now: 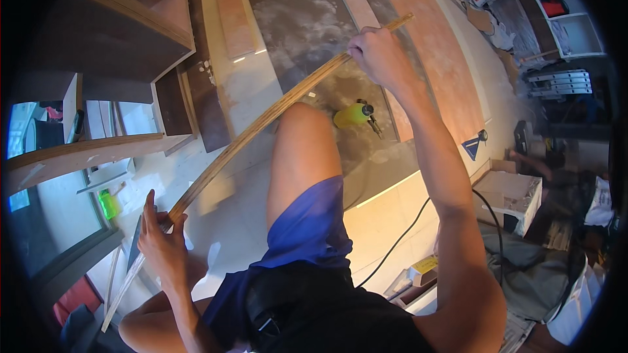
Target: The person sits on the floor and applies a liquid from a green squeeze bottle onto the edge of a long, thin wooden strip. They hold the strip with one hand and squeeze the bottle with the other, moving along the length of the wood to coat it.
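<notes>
A long, thin plywood strip [265, 117] runs slantwise across the view, from the lower left up to the upper right, passing just above my raised knee. Near its upper end, my right hand [375, 54] is closed around it. At the lower left, my left hand [164, 235] has its thumb and fingers around the strip, which continues past the hand towards the floor. A dark flat object stands partly hidden behind my left fingers. Below my right hand, a yellow-green bottle [351, 115] with a black cap lies beside a small dark tool [376, 126] on a dusty brown board [392, 159].
Wooden cabinet frames [122, 142] stand at the left. Reddish boards [431, 59] lie across the top. A blue speed square [472, 147], a cardboard box [510, 189] and a black cable [402, 242] are at the right. A green bottle [108, 204] is at the left.
</notes>
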A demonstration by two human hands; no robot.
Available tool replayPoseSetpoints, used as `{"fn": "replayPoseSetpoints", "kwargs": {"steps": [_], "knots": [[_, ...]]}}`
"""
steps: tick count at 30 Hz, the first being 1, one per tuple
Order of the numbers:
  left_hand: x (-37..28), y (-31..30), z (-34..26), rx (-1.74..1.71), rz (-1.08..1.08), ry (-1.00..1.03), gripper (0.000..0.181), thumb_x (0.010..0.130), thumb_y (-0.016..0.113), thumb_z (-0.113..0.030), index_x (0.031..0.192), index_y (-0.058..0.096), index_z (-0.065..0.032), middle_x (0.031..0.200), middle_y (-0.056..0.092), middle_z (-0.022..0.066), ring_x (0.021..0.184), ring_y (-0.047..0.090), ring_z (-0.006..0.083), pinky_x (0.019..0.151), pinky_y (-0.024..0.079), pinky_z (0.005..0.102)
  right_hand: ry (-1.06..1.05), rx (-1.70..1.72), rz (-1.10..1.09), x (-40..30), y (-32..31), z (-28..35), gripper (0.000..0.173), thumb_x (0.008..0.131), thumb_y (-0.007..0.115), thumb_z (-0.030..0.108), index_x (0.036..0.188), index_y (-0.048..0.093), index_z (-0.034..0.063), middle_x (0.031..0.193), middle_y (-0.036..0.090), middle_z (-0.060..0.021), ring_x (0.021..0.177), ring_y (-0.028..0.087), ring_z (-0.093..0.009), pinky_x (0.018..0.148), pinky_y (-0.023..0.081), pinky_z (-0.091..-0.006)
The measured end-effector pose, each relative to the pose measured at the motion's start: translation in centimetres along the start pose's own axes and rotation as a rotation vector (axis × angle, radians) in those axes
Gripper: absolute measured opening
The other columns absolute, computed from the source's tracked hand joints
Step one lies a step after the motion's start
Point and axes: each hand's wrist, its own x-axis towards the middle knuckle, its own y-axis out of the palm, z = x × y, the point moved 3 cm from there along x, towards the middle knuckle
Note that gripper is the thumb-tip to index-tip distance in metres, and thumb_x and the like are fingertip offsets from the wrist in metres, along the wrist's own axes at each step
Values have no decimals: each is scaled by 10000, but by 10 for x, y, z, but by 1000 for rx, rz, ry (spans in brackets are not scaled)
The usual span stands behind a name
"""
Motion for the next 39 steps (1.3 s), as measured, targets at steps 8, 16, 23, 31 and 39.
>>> {"fn": "replayPoseSetpoints", "kwargs": {"steps": [8,16,23,31,39], "knots": [[0,-1,1,-17,-13,37,918,698,934,-44,1527,552,-151,854,705,120,802,693,314,772,531,462,-156,-215,156,14,11,-10,104,865,714,85,859,715,-19,890,693,-186,856,693,-413,798,569,-495],[2,-2,-3,-30,-5,2,895,713,922,-35,1521,553,-139,866,714,124,812,705,329,763,536,462,-149,-89,126,16,-4,-15,103,877,710,79,915,744,-10,928,708,-184,877,701,-392,799,573,-476],[1,-3,-4,-14,-4,3,871,721,913,-27,1512,559,-115,873,717,122,819,720,326,755,539,464,-270,-52,142,15,-5,-9,105,915,692,71,958,765,8,940,712,-142,846,696,-367,778,567,-463],[1,-3,-3,-41,1,13,899,725,915,-32,1535,539,-140,884,723,144,827,713,349,756,548,462,-330,-134,240,28,2,-16,97,884,694,65,848,655,-16,895,679,-159,833,691,-376,763,572,-473],[-1,-4,-4,-38,16,-27,854,734,911,-25,1508,563,-117,930,737,139,879,741,320,797,560,451,-293,-154,312,31,1,-13,157,886,657,90,929,716,-49,900,711,-240,886,709,-436,827,584,-496]]}}
